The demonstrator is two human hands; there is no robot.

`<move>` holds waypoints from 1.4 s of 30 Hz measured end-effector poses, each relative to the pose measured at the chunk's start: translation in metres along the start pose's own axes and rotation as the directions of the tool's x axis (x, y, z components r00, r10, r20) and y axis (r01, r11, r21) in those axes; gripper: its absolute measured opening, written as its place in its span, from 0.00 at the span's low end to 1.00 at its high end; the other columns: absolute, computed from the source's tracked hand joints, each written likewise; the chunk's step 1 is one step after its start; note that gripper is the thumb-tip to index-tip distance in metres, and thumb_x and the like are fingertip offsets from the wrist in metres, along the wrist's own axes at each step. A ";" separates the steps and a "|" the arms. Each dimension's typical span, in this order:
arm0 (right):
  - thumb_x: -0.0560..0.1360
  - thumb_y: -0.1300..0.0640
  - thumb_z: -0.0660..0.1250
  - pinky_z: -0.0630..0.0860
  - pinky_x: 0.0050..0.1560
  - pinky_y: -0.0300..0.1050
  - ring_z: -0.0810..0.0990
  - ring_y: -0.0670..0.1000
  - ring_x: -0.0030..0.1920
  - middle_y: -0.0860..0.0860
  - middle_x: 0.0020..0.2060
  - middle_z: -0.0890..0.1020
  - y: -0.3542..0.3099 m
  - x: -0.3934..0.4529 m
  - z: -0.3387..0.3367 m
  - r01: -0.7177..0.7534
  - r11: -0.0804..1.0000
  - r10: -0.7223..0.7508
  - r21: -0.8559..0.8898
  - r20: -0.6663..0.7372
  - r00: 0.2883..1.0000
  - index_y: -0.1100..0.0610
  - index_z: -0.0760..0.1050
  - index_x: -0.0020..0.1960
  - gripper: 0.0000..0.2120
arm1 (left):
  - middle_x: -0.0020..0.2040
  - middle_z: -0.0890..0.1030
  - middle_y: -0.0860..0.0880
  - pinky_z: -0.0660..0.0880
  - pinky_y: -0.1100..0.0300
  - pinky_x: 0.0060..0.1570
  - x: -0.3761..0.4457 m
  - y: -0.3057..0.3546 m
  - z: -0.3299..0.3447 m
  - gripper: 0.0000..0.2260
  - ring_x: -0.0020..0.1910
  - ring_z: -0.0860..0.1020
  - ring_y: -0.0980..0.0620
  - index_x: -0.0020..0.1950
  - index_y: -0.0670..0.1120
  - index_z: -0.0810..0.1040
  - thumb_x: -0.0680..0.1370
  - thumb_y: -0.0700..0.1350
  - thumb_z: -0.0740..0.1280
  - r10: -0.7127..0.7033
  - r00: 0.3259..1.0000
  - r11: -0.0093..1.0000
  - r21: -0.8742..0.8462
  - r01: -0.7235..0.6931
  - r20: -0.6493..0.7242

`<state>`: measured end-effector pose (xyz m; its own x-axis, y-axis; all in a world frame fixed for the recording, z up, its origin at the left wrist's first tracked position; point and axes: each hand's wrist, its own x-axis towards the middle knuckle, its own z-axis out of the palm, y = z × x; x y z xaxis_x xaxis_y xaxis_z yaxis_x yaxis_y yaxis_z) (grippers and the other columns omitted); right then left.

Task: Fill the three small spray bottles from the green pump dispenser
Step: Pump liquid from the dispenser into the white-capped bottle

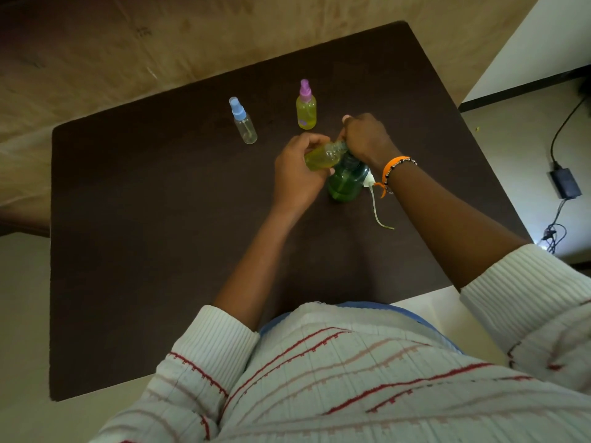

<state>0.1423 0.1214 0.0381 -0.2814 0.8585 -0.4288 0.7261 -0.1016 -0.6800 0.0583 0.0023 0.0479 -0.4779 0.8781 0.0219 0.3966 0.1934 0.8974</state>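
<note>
On the dark table, farthest left, stands the blue-capped spray bottle — clear and apparently empty; just right of it the pink-capped spray bottle stands upright, holding yellow-green liquid. Nearer the person, the left hand curls round a third, capless bottle, tilted on its side with its neck toward the green pump dispenser; the right hand closes over the pump top, what it grips hidden. A white sprayer head with dip tube lies beside the dispenser. Filling the second bottle seems underway — next, likely, recapping it, then the blue one.
</note>
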 end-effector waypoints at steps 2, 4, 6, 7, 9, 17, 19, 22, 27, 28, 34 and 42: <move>0.81 0.47 0.51 0.71 0.63 0.52 0.76 0.63 0.60 0.61 0.60 0.78 0.000 0.001 -0.001 0.013 0.999 -0.014 -0.037 -0.008 1.000 0.61 0.77 0.58 0.23 | 0.49 0.81 0.50 0.76 0.65 0.47 0.000 0.001 0.000 0.17 0.48 0.79 0.55 0.51 0.46 0.79 0.64 0.34 0.74 -0.003 1.000 1.000 0.005 0.003 -0.001; 0.81 0.48 0.51 0.72 0.63 0.52 0.76 0.63 0.61 0.61 0.61 0.78 -0.002 0.001 -0.002 0.021 0.999 -0.021 -0.041 -0.011 1.000 0.62 0.77 0.59 0.23 | 0.49 0.81 0.50 0.75 0.67 0.46 0.001 0.001 0.000 0.17 0.48 0.79 0.55 0.51 0.46 0.79 0.64 0.34 0.74 -0.005 1.000 1.000 0.009 0.005 -0.003; 0.81 0.52 0.52 0.72 0.63 0.53 0.75 0.64 0.62 0.63 0.61 0.77 -0.006 -0.002 -0.004 0.008 0.999 -0.007 -0.043 0.015 1.000 0.63 0.76 0.61 0.21 | 0.49 0.81 0.50 0.75 0.67 0.46 0.000 0.002 -0.001 0.17 0.48 0.79 0.55 0.51 0.46 0.79 0.64 0.34 0.74 -0.007 1.000 1.000 0.008 0.007 -0.002; 0.82 0.56 0.52 0.72 0.63 0.53 0.75 0.65 0.62 0.64 0.62 0.76 -0.008 -0.002 -0.004 -0.010 0.999 0.012 -0.045 0.049 0.999 0.65 0.75 0.63 0.19 | 0.49 0.81 0.49 0.75 0.66 0.47 0.000 0.003 -0.002 0.18 0.48 0.79 0.55 0.51 0.45 0.79 0.64 0.34 0.74 -0.002 1.000 1.000 0.010 0.002 -0.002; 0.81 0.62 0.53 0.72 0.59 0.54 0.74 0.67 0.62 0.67 0.61 0.75 -0.012 -0.005 -0.007 -0.024 1.000 0.023 0.005 0.091 0.996 0.67 0.74 0.62 0.16 | 0.49 0.81 0.49 0.76 0.64 0.48 0.000 0.004 -0.003 0.18 0.48 0.79 0.54 0.51 0.45 0.79 0.64 0.34 0.73 0.011 1.000 1.000 0.006 -0.011 -0.007; 0.80 0.53 0.53 0.69 0.55 0.49 0.76 0.62 0.59 0.59 0.60 0.78 -0.003 -0.013 0.000 -0.002 0.997 0.013 0.081 -0.130 0.991 0.60 0.76 0.60 0.18 | 0.50 0.81 0.50 0.74 0.69 0.46 0.002 0.003 0.000 0.17 0.48 0.79 0.55 0.50 0.46 0.79 0.64 0.34 0.73 -0.009 1.000 1.000 0.028 0.009 -0.007; 0.81 0.52 0.53 0.69 0.55 0.49 0.76 0.62 0.60 0.59 0.60 0.78 -0.003 -0.014 -0.002 0.027 0.998 -0.018 0.060 -0.149 0.989 0.59 0.77 0.60 0.18 | 0.50 0.81 0.49 0.74 0.68 0.46 0.003 0.003 -0.001 0.18 0.48 0.79 0.55 0.50 0.46 0.80 0.63 0.34 0.74 -0.006 1.000 1.000 0.028 0.007 -0.002; 0.81 0.52 0.53 0.69 0.56 0.49 0.76 0.62 0.59 0.60 0.60 0.78 -0.006 -0.016 -0.001 0.053 0.998 -0.051 0.014 -0.128 0.990 0.60 0.77 0.59 0.18 | 0.49 0.81 0.48 0.75 0.65 0.47 0.002 0.002 -0.001 0.18 0.48 0.79 0.54 0.50 0.45 0.80 0.63 0.33 0.74 0.004 1.000 0.999 0.032 -0.004 -0.002; 0.82 0.54 0.52 0.71 0.60 0.51 0.74 0.63 0.63 0.62 0.62 0.76 -0.016 -0.016 -0.011 -0.020 1.000 0.020 -0.021 0.024 1.000 0.63 0.74 0.63 0.20 | 0.50 0.81 0.48 0.77 0.61 0.49 0.002 0.004 -0.003 0.18 0.48 0.80 0.53 0.50 0.46 0.79 0.64 0.34 0.74 0.010 1.000 1.000 0.000 -0.010 0.013; 0.81 0.54 0.53 0.72 0.61 0.51 0.74 0.62 0.64 0.62 0.63 0.76 -0.017 -0.015 -0.012 -0.023 1.000 0.024 -0.017 0.065 0.998 0.63 0.74 0.64 0.20 | 0.50 0.81 0.48 0.77 0.60 0.49 0.002 0.004 -0.003 0.18 0.49 0.80 0.53 0.50 0.46 0.79 0.64 0.34 0.74 0.011 1.000 1.000 0.005 -0.012 0.016; 0.80 0.51 0.54 0.72 0.59 0.50 0.75 0.62 0.62 0.61 0.61 0.77 -0.012 -0.017 -0.007 -0.007 1.000 0.007 -0.028 0.001 1.000 0.62 0.75 0.62 0.20 | 0.49 0.81 0.48 0.77 0.59 0.50 0.001 0.004 -0.002 0.18 0.49 0.80 0.53 0.50 0.47 0.79 0.63 0.34 0.74 -0.007 1.000 1.000 0.012 0.007 0.006; 0.81 0.49 0.52 0.70 0.57 0.50 0.76 0.63 0.60 0.61 0.60 0.77 -0.008 -0.018 -0.003 0.025 1.000 -0.025 -0.009 -0.111 0.994 0.61 0.76 0.61 0.21 | 0.49 0.81 0.48 0.75 0.63 0.49 0.001 0.003 0.001 0.18 0.48 0.79 0.53 0.50 0.46 0.79 0.63 0.33 0.73 -0.020 1.000 1.000 0.019 0.020 0.008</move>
<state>0.1435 0.1080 0.0536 -0.2287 0.9111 -0.3429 0.7244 -0.0761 -0.6852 0.0594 0.0039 0.0499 -0.4794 0.8776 0.0006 0.4019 0.2189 0.8892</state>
